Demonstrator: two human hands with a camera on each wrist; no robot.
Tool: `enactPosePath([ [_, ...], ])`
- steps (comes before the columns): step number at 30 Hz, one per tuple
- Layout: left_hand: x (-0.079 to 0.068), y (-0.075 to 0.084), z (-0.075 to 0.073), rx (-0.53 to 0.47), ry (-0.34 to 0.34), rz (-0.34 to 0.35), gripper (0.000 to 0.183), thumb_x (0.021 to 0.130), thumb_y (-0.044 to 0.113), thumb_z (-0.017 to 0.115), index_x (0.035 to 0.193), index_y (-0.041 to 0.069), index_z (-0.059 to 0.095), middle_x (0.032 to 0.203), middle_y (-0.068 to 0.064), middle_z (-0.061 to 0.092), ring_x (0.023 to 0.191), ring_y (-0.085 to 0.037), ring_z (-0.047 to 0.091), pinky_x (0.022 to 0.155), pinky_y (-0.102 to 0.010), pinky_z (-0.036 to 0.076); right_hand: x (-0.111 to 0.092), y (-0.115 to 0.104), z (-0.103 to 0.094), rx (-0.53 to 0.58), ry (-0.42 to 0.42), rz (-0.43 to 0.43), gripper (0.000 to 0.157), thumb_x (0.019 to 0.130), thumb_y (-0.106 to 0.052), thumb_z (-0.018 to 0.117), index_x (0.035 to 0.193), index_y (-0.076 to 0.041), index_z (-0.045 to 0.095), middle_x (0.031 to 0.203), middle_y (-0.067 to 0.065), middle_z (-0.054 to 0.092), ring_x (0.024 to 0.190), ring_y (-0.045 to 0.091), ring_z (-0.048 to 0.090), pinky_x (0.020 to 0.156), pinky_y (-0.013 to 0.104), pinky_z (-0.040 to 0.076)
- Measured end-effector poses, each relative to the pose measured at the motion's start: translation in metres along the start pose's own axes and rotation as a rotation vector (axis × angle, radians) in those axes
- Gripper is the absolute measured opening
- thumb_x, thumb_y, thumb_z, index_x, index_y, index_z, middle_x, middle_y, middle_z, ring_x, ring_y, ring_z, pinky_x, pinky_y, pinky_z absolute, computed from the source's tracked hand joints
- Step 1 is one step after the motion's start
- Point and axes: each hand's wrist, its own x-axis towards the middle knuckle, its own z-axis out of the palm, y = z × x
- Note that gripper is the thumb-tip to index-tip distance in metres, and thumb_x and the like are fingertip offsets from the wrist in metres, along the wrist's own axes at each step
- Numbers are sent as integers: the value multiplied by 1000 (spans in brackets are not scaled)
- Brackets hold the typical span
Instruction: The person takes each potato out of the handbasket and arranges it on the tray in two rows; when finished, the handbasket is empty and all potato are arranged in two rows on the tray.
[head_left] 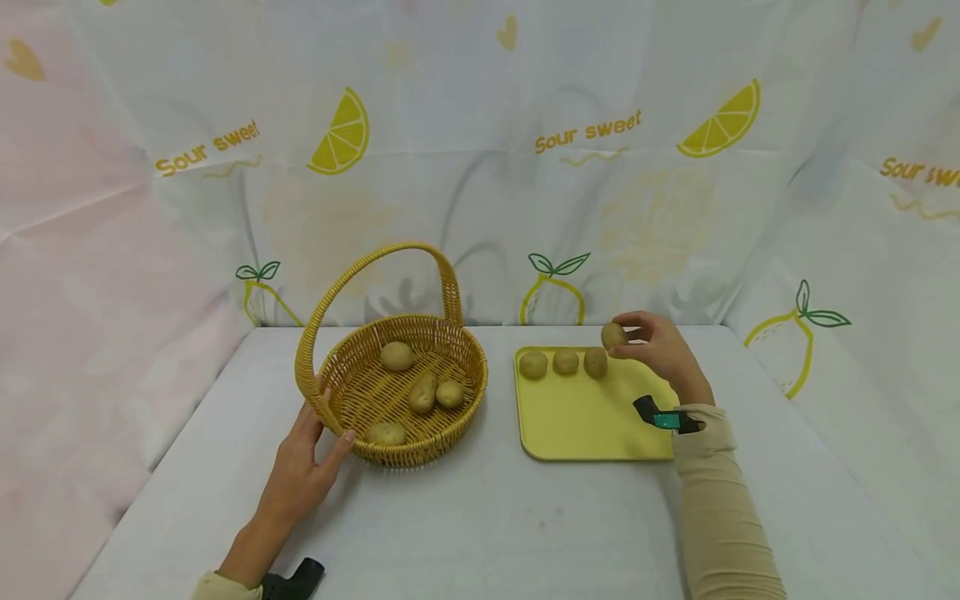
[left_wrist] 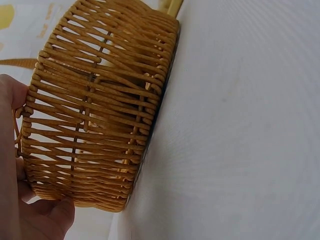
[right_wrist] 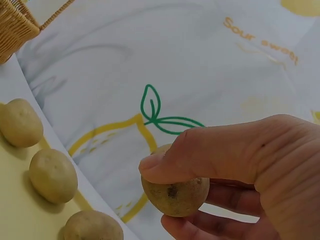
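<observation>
Between the thumb and fingers of my right hand (head_left: 663, 354) is a small round potato (head_left: 613, 336), pinched above the far edge of a yellow tray (head_left: 592, 429); a dark spot marks its skin in the right wrist view. Three potatoes stand in a row along the tray's far side, the nearest to my hand being one potato (head_left: 596, 362). My left hand (head_left: 298, 475) grips the near-left rim of a woven wicker basket (head_left: 423, 454), thumb at the rim and fingers against the side. Several potatoes lie inside, among them an oval potato (head_left: 397, 356).
The basket's tall arched handle (head_left: 315, 325) rises over its left and back. Both stand on a white-covered table (head_left: 480, 533). A printed cloth backdrop (head_left: 480, 208) with lemon drawings hangs behind and at the sides.
</observation>
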Motion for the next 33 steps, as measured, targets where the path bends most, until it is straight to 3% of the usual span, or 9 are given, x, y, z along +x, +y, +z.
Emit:
enactPosePath([
  [11,0,0,0,-1,-3,5,74,102,15,68,160,-8,28,171,-15,18,150,-35,29,106,-6,22,1,30,1,-24,44,73,59,90,-10,82,142,6,58,138,25,60,125,40,57,99,48,44],
  [24,0,-1,-1,2,-5,12,74,102,15,67,160,-8,27,171,-15,18,150,-38,29,107,-6,21,-3,47,4,-74,71,118,56,90,-13,83,139,6,61,136,26,62,121,42,60,93,37,47],
  [33,-1,-1,0,-3,-2,10,74,102,15,67,159,-9,28,171,-15,18,150,-36,29,106,-6,23,-2,60,7,-89,74,141,53,89,-8,81,137,7,62,134,28,63,121,43,60,98,47,46],
])
